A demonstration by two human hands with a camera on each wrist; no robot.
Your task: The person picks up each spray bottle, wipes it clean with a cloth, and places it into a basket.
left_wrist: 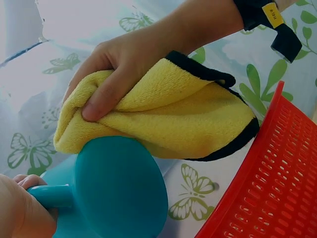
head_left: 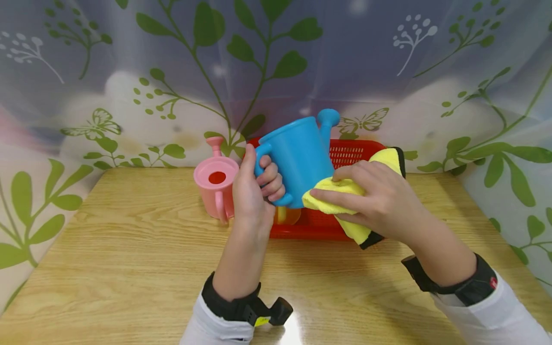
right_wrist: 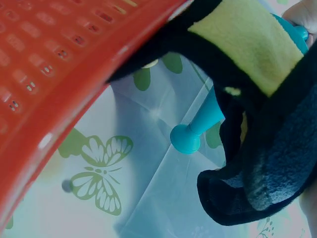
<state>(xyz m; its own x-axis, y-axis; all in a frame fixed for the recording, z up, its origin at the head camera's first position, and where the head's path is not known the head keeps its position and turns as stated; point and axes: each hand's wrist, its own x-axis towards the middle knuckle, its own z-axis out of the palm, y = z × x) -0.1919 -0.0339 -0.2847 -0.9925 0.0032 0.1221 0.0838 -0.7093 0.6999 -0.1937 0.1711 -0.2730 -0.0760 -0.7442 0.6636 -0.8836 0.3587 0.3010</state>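
A blue watering can (head_left: 297, 155) is held up tilted above the red basket, its spout pointing up and to the right. My left hand (head_left: 254, 187) grips the can by its handle, fingers curled round it. In my right hand (head_left: 379, 196) is a yellow cloth (head_left: 388, 160) with black edging, pinched between thumb and fingers. The cloth touches the can's lower right side near its base. From the left wrist view, the cloth (left_wrist: 183, 109) lies bunched against the rim of the can's bottom (left_wrist: 121, 188). The right wrist view shows the can's spout (right_wrist: 198, 126) beyond the cloth's dark underside (right_wrist: 282, 163).
A red perforated basket (head_left: 310, 232) stands on the wooden table (head_left: 142, 268) behind the hands. Something yellow (head_left: 293, 215) sits inside it, mostly hidden by the can. Left of the basket stands a pink watering can (head_left: 215, 191). A leaf-patterned curtain (head_left: 276, 72) hangs behind.
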